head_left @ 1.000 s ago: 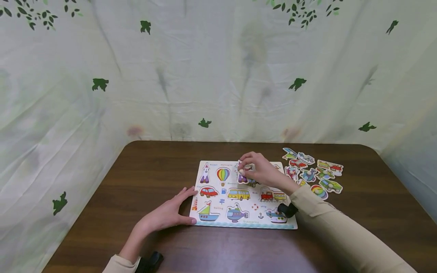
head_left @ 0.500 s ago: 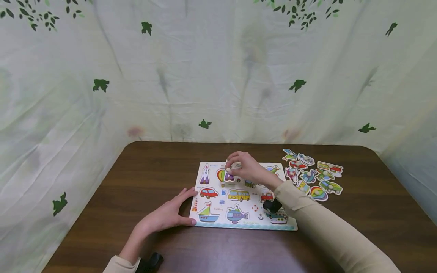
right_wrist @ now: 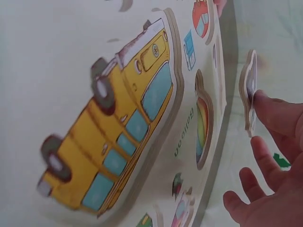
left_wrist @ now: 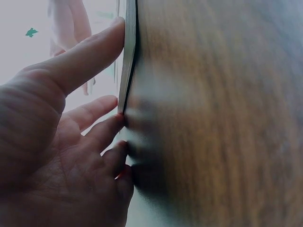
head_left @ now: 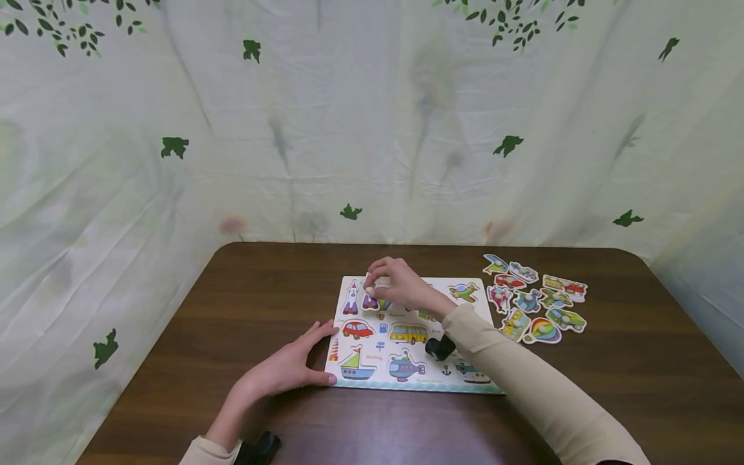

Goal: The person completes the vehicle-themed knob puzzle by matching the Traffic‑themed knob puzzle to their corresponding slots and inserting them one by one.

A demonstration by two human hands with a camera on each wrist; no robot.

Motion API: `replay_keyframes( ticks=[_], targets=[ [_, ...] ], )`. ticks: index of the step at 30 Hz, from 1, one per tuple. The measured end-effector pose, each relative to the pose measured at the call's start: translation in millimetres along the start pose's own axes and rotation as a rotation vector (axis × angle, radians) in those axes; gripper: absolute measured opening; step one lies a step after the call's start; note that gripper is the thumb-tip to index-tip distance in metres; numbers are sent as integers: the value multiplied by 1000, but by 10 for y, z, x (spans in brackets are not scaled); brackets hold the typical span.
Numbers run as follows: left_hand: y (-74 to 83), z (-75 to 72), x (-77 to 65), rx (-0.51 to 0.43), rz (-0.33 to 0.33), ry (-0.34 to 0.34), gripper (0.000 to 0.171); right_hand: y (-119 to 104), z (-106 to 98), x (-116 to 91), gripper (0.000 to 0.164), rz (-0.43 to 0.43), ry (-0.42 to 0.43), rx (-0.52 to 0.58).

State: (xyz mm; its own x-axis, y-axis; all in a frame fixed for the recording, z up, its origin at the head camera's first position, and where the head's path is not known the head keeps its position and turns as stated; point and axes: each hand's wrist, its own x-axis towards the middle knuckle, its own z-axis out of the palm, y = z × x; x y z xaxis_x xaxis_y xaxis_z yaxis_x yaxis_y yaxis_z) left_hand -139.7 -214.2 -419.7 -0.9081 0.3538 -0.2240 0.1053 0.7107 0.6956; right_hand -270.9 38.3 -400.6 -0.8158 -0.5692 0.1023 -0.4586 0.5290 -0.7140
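Note:
A white puzzle board (head_left: 418, 385) with vehicle-shaped recesses lies on the table. My right hand (head_left: 401, 284) pinches a purple and white rocket puzzle piece (head_left: 370, 301) by its small knob, above the board's far left part. That piece hangs over the balloon recess, just right of the rocket recess (head_left: 351, 298). In the right wrist view the rocket piece (right_wrist: 249, 90) is edge-on and apart from the board; the other fingers spread loosely. My left hand (head_left: 290, 365) touches the board's left edge with extended fingers, its thumb at the near left corner. The left wrist view shows thumb and fingertips against the board's edge (left_wrist: 129, 56).
Several loose puzzle pieces (head_left: 527, 300) lie in a cluster to the right of the board, some overlapping. The brown wooden table (head_left: 232, 297) ends at a pale curtain (head_left: 378, 142) with leaf prints. A black wrist camera (head_left: 440, 349) hangs over the board's right half.
My right hand has carried the rocket piece leftward across the board's far side, from its middle to near the rocket recess. The left hand stays at the board's edge.

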Motion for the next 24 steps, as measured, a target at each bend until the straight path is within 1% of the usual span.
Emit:
replay_keyframes(
  ticks=[3, 9, 14, 20, 24],
  targets=[
    [5, 2, -5, 1, -3, -1, 87, -20, 42, 39, 6, -2, -4, -3],
    [17, 4, -15, 0, -4, -3, 86, -63, 134, 122, 6, 40, -4, -30],
    [27, 0, -23, -3, -5, -5, 87, -102, 200, 192, 6, 35, -4, -59],
    [32, -10, -22, -2, 7, -10, 86, -128, 263, 253, 6, 54, -22, -73],
    [32, -14, -30, -7, 9, -9, 86, -138, 295, 285, 5, 42, -31, -88]
  ],
)
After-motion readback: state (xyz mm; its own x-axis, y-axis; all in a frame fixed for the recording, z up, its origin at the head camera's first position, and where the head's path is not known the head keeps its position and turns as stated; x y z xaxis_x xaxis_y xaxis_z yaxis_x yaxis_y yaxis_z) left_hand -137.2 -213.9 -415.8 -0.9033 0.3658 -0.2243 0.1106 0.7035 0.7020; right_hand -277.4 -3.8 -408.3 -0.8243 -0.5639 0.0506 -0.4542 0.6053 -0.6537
